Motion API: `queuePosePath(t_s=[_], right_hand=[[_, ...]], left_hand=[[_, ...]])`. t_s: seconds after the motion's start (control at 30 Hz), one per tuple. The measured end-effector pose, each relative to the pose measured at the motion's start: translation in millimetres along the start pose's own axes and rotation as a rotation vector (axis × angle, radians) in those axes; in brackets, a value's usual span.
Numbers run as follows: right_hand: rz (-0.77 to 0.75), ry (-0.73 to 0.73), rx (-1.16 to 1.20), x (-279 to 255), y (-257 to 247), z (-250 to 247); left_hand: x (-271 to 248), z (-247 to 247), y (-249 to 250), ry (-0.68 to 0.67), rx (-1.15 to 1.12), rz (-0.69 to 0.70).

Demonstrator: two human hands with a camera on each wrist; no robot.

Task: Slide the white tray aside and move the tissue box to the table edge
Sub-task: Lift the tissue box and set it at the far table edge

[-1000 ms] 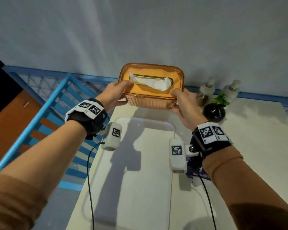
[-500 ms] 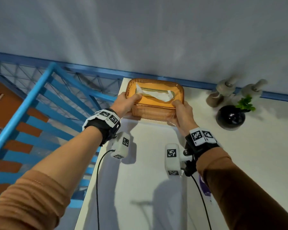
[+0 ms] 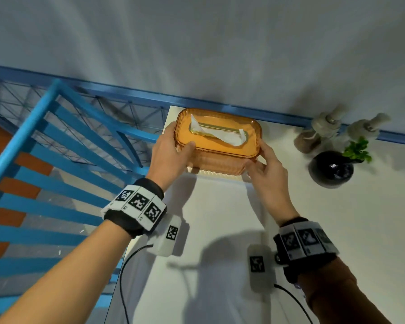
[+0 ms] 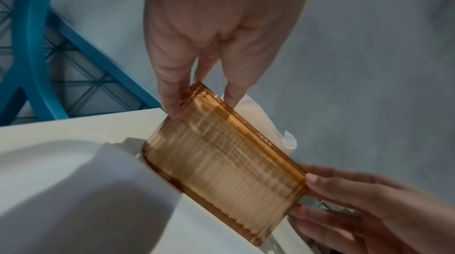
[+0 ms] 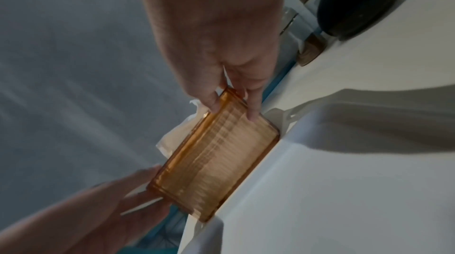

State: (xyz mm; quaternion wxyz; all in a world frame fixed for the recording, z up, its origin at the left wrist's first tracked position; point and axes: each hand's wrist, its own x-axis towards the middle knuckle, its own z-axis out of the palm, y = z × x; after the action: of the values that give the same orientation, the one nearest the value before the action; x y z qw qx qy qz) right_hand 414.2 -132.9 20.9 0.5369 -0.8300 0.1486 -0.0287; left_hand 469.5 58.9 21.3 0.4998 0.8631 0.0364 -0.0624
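Observation:
The amber see-through tissue box with a white tissue poking from its slot sits low at the table's far left corner, by the wall. My left hand grips its left end, thumb on the lid. At the right end, my right hand pinches the box between thumb and fingers. The white tray lies on the table just in front of the box, its far rim against the box's base. Whether the box rests fully on the table I cannot tell.
A black round vase with a green sprig and two pump bottles stand at the back right. The white table ends just left of the box, where a blue railing borders a drop. A grey wall is behind.
Both hands carried the tissue box away from me and down, from above the tray's far end to the table's far left corner. The grip on both ends has stayed.

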Motion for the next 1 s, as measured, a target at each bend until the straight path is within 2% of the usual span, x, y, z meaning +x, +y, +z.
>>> queuePosePath(t_s=[0.23,0.47,0.63,1.0], right_hand=[[-0.099,0.041,-0.231,44,-2,11],[-0.086,0.037,-0.293,73,0,16],[-0.050,0.020,-0.324,81,-2,16],[-0.017,-0.021,-0.358,92,-6,10]], left_hand=[[41,12,-11,0.057,-0.018,0.071],[79,19,-12,0.051,0.044,0.021],[85,19,-9,0.045,0.035,-0.012],[94,19,-16,0.071,0.027,0.011]])
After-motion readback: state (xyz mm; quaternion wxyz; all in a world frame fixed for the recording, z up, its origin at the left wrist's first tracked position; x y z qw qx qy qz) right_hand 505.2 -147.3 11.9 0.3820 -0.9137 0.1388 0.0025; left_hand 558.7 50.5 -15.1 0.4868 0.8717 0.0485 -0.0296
